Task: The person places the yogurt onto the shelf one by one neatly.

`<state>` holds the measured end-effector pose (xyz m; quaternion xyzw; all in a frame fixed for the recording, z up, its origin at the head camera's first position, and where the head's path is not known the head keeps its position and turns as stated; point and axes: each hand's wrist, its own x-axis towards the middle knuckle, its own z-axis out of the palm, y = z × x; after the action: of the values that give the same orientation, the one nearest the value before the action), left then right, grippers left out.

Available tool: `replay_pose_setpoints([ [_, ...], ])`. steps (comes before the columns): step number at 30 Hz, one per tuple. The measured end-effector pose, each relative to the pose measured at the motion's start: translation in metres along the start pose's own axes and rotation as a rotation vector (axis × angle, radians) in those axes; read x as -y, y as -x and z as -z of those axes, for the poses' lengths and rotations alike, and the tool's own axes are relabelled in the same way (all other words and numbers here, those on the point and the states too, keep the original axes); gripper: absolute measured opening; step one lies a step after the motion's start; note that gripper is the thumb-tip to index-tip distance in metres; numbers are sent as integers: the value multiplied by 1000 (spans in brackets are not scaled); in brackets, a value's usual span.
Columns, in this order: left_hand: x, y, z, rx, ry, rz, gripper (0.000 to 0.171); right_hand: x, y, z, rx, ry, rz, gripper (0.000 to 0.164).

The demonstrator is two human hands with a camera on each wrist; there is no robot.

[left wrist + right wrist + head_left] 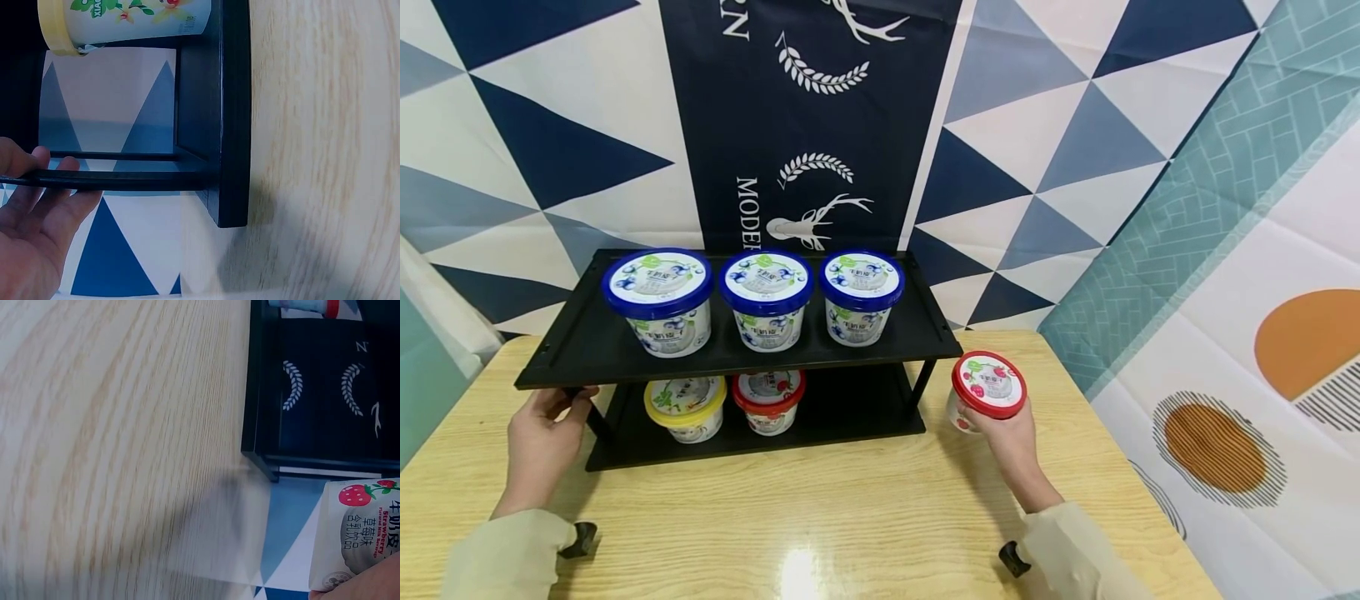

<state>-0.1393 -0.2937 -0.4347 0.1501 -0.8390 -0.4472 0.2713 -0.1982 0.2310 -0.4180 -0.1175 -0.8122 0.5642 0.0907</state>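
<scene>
My left hand (541, 446) grips the left front post (125, 180) of a black two-tier rack (790, 362), thumb on one side and fingers on the other. To the right of the rack, my right hand (1013, 446) holds a red-lidded strawberry tub (988, 385) upright; its printed side shows in the right wrist view. Whether that tub touches the table, I cannot tell. On the lower shelf stand a yellow-lidded tub (687, 407) and another red-lidded tub (769, 400). Three blue-lidded tubs (767, 296) line the upper shelf.
The rack stands on a light wooden table (715, 525), close to a patterned cloth backdrop (820, 125). Another patterned cloth (1240, 350) hangs along the right side. On the lower shelf (857, 408), bare surface lies right of the red-lidded tub.
</scene>
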Motion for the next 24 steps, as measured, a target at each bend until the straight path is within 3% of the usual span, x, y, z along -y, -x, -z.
replay_pose_setpoints([
  [24,-1,-1,2,10,-17,11,16,8,18,-13,78,8,1,94],
])
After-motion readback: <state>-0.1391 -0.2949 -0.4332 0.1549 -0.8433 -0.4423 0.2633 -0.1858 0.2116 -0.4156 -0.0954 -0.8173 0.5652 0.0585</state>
